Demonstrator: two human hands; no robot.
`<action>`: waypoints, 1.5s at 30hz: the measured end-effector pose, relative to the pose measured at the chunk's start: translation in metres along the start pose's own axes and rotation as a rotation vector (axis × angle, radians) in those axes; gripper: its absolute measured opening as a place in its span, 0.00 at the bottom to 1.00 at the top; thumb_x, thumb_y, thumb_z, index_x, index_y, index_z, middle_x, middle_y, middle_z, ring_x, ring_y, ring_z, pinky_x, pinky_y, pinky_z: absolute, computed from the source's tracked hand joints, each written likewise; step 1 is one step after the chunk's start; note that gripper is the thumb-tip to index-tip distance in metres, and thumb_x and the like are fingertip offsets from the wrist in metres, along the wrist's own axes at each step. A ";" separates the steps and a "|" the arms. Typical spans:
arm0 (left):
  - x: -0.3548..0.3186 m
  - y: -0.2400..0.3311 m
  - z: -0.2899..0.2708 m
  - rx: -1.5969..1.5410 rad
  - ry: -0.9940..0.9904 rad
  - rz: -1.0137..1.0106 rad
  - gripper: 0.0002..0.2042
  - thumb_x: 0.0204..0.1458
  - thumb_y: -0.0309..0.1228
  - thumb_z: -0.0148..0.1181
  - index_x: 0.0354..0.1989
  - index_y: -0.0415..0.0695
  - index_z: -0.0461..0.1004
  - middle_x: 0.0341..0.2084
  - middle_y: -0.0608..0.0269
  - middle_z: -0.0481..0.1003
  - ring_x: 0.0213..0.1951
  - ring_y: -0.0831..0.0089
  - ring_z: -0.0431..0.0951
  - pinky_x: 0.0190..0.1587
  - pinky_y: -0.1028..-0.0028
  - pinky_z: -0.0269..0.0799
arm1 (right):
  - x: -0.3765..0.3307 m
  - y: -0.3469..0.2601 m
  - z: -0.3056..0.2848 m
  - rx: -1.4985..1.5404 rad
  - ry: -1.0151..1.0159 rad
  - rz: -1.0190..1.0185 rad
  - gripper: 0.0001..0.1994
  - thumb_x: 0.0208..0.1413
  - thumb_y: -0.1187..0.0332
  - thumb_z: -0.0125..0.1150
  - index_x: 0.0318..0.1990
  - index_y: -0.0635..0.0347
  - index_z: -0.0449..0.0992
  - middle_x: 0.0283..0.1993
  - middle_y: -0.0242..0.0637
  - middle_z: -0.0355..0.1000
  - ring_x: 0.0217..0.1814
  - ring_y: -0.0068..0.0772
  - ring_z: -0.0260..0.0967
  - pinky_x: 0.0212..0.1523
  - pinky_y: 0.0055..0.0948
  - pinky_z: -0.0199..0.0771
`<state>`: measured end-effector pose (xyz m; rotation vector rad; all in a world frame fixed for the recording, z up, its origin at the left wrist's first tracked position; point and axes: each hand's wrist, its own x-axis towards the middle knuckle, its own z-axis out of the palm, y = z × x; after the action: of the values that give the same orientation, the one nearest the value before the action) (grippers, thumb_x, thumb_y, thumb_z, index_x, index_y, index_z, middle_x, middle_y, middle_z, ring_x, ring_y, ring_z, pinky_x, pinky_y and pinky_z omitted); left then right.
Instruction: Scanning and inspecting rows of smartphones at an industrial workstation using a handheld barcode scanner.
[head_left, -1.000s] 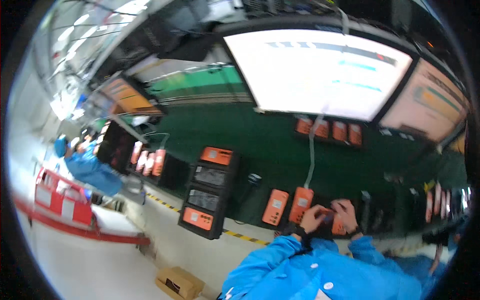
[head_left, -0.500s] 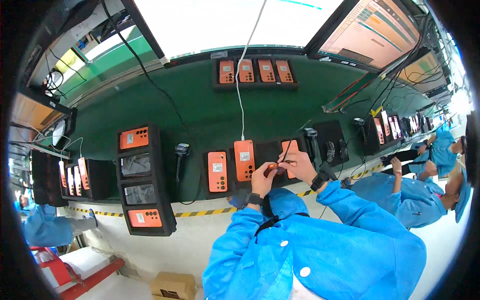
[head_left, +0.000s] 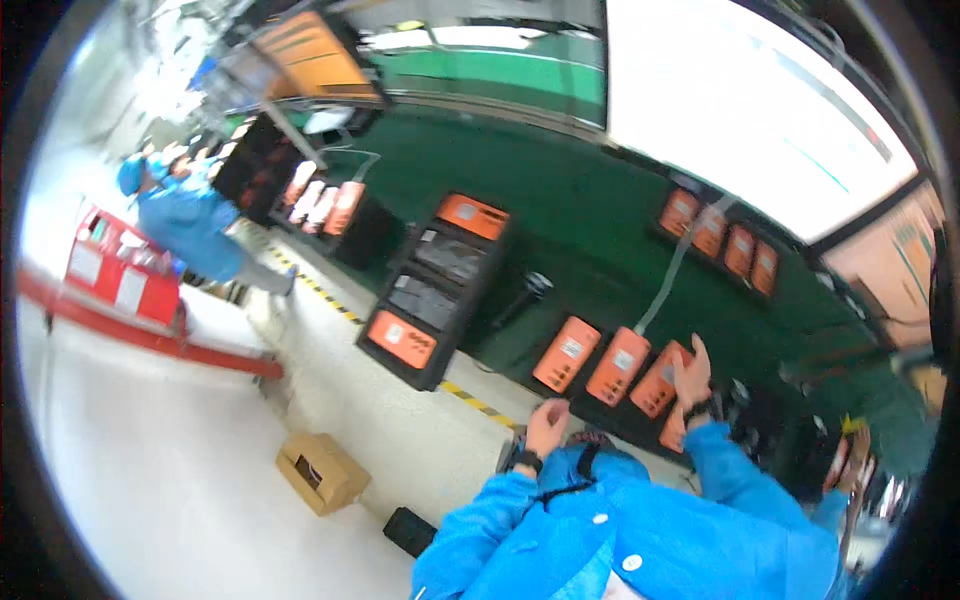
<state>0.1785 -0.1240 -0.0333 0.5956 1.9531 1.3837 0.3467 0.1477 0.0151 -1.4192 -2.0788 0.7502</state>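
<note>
My left hand hovers by the bench's front edge, its fingers curled in; whatever they may hold is hidden. Over on the right, my right hand is open with fingers spread, above or touching the upper end of an orange phone. That phone lies camera side up in a black foam tray. To its left are a white-cabled orange phone and an uncabled orange phone. A further orange phone is partly covered by my right wrist.
Left on the green bench stands a black foam tray with two orange phones and bagged items. Nearby lies a handheld scanner. A back tray holds several phones under a large monitor. A cardboard box sits on the floor.
My view has swung left and tilted. My hands have parted from their pinch together; the right has opened over the phone, the left has drawn back to the bench edge.
</note>
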 end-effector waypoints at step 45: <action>-0.007 -0.195 -0.789 -0.846 0.921 -0.720 0.17 0.53 0.33 0.51 0.52 0.48 0.63 0.40 0.60 0.71 0.34 0.66 0.72 0.32 0.67 0.70 | -0.255 -0.796 0.618 0.586 -1.706 -0.587 0.18 0.58 0.57 0.53 0.49 0.59 0.71 0.42 0.39 0.74 0.47 0.32 0.71 0.48 0.32 0.70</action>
<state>-0.3951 -0.6990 -0.0410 -1.1943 1.5989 1.8871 -0.5144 -0.4290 0.0943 0.5610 -2.5319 2.4462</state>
